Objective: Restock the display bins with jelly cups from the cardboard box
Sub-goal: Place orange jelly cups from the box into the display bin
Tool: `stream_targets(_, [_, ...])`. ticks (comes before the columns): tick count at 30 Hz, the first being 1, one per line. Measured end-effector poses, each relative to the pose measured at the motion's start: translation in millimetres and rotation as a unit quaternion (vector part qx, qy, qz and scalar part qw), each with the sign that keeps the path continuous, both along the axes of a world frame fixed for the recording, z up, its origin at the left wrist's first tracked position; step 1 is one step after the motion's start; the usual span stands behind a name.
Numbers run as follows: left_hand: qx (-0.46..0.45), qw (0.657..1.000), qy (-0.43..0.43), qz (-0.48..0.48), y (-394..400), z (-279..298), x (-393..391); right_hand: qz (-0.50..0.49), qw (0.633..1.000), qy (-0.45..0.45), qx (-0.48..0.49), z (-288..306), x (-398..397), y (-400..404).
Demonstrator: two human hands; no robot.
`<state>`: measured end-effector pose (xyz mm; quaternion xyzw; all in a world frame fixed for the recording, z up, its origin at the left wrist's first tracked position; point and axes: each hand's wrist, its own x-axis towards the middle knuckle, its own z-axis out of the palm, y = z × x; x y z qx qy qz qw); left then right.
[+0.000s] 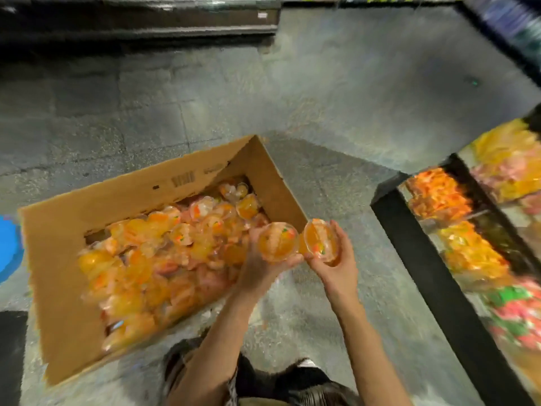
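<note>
Head view, looking down: the left hand has its fingers curled round an orange jelly cup, gripping it from below with the clear lid turned up toward the camera. The right hand grips a second jelly cup the same way, fingers wrapped along its far side and thumb near the bottom edge. The two cups touch or nearly touch at their rims; the blur leaves that unclear. Both are held just past the right-hand edge of the cardboard box, above bare floor.

That box sits on the grey floor to the left, its flaps folded outward, and it is packed close to the brim with more orange and pink jelly cups. Its right flap rises just behind the left hand's cup.

On the right stands a display bin with a black frame, whose near corner is level with the hands but apart from them. A strip of open floor runs between the box's right edge and the bin's black side, and both forearms reach up through it. Inside the bin lie blurred orange, yellow, pink and green packs.

Beyond the box the floor stretches open to a dark shelf base along the top. A blue shape shows at the left border.
</note>
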<state>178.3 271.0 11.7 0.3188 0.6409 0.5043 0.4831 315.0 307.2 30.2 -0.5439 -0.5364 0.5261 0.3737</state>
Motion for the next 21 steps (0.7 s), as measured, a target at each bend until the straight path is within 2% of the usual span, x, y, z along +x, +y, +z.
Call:
stream_targets(3, [0.019,0.995,-0.053,-0.087,18,1,71,-0.052,0.997,0.051,-0.001,13,85,8])
stream_targets(7, [0.017,0.979,-0.098,-0.18,36,8,181,-0.13,0.99,0.056,0.007,24,205,2])
stream_targets(12, [0.018,0.947,-0.113,-0.299,49,17,318,-0.222,0.973,0.067,0.022,31,342,-22])
stream_targets(17, [0.037,0.898,-0.107,-0.425,48,31,434,-0.359,0.931,0.057,0.026,30,444,-59])
stream_targets(21, [0.039,0.87,-0.095,-0.482,50,21,515,-0.454,0.889,0.049,0.037,22,507,-78])
